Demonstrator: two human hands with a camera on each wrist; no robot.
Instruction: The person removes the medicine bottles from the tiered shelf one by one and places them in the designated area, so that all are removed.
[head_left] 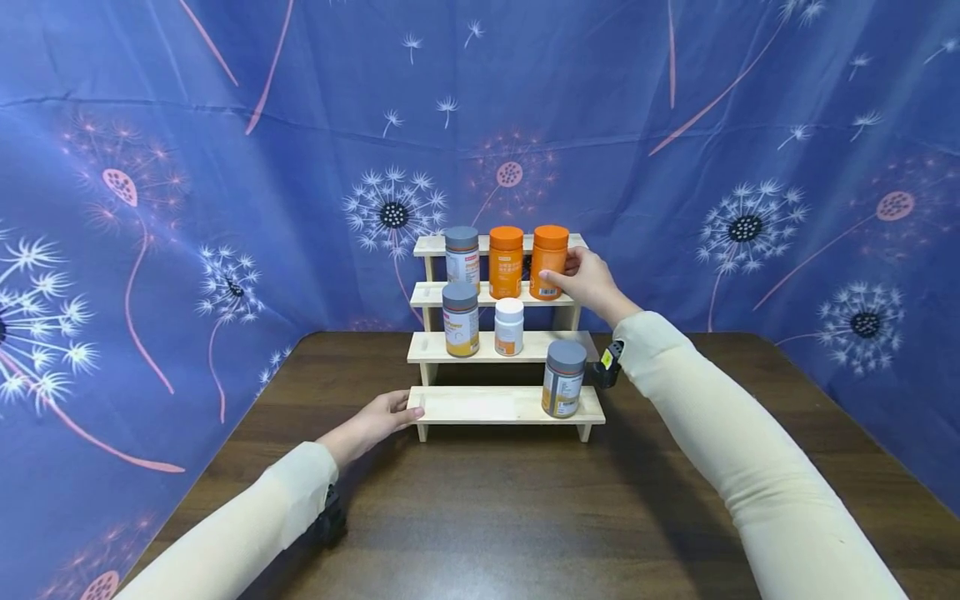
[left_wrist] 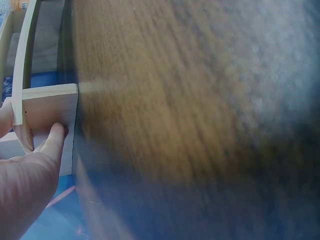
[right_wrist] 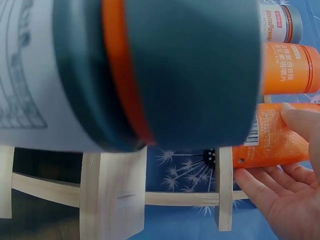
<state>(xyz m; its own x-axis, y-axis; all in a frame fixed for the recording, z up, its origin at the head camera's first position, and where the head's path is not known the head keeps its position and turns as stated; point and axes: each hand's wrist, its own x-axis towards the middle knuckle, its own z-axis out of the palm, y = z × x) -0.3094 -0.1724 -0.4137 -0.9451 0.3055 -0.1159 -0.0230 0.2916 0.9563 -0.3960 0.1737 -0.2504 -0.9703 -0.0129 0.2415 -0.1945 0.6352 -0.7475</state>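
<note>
My right hand (head_left: 592, 283) holds an orange bottle (head_left: 550, 258) at the right end of the second tier from the top of a wooden stepped rack (head_left: 472, 406). In the right wrist view its thumb lies on one side of the bottle and the fingers on the other. Left of it stands another orange bottle (head_left: 506, 262), then a grey-lidded bottle (head_left: 462, 262). My left hand (head_left: 382, 418) grips the left end of the bottom tier; in the left wrist view a finger touches the rack's side support (left_wrist: 50, 107).
One tier lower stand a grey-lidded bottle (head_left: 461, 321) and a small white bottle (head_left: 509, 329). Another grey-lidded bottle (head_left: 564, 382) sits at the bottom tier's right end, below my right wrist. The rack stands on a dark wooden table (head_left: 480, 517) before a blue dandelion-print cloth (head_left: 600, 108).
</note>
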